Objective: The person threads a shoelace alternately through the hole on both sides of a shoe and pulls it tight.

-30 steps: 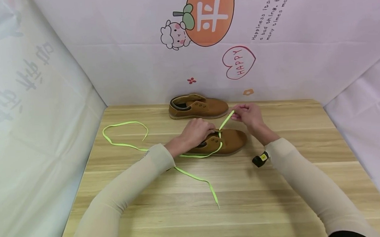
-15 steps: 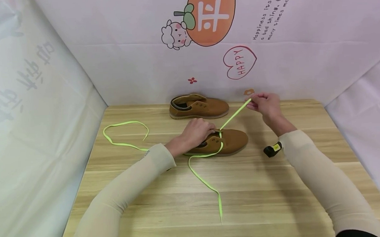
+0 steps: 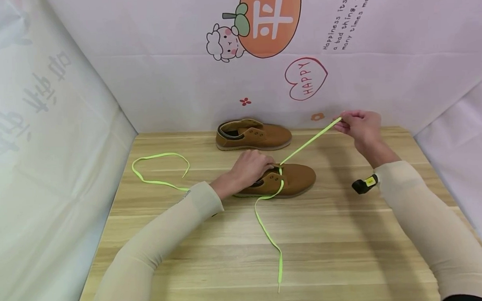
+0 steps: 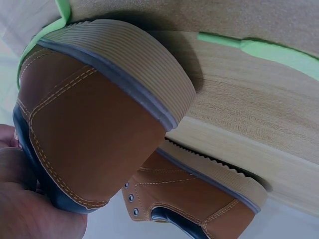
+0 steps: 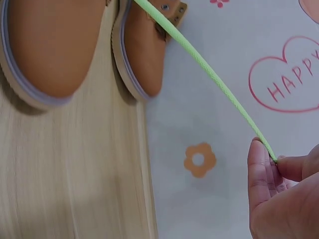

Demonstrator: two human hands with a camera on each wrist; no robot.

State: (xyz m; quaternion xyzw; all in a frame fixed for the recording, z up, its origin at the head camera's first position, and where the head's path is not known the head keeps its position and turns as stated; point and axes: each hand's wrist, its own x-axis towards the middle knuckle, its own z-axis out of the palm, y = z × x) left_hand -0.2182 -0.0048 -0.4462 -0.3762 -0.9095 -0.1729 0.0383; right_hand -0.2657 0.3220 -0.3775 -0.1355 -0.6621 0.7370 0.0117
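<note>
A brown leather shoe (image 3: 299,180) lies sideways on the table, toe to the right. My left hand (image 3: 247,169) grips its upper by the opening; in the left wrist view the fingers sit at the dark collar, partly hidden behind the heel (image 4: 94,134). A neon green shoelace (image 3: 310,141) passes through the eyelets nearest the toe. Up and to the right of the shoe, my right hand (image 3: 363,127) pinches one end between thumb and fingers, and that stretch is taut. From the near eyelet the lace's other part drops over the side and trails on the wood.
A second brown shoe (image 3: 274,137), with no lace in its eyelets, stands behind against the printed white backdrop (image 3: 183,90). Another stretch of green lace (image 3: 161,155) curls on the table at left. A black wrist camera (image 3: 363,184) hangs by the right sleeve.
My right hand has moved right and slightly away, drawing a longer length of lace through the far eyelet. The loose lace in front has shifted rightward. My left hand stays on the shoe.
</note>
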